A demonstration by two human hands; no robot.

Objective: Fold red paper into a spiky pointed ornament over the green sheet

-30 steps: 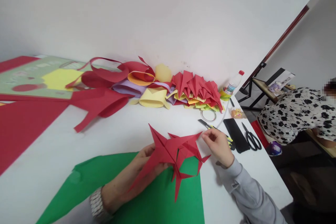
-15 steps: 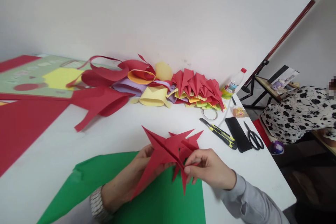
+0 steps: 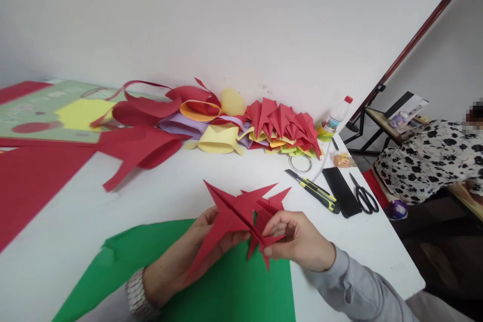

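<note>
Both my hands hold a red folded paper piece (image 3: 237, 211) with several sharp points, just above a green sheet (image 3: 211, 287) on the white table (image 3: 169, 186). My left hand (image 3: 199, 241) grips it from below and behind, a watch on that wrist. My right hand (image 3: 298, 239) pinches the lower right points, fingers curled around the paper.
Along the wall lies a pile of red, yellow and purple paper shapes (image 3: 241, 126). To the right are a utility knife (image 3: 313, 191), a black case (image 3: 341, 191), scissors (image 3: 364, 196), a tape roll (image 3: 301, 163) and a bottle (image 3: 335, 115). A seated person in a flowered top (image 3: 426, 161) is at far right.
My right hand came back from the far tip of the red piece and closed on its lower right points. The piece shifted slightly left and lower.
</note>
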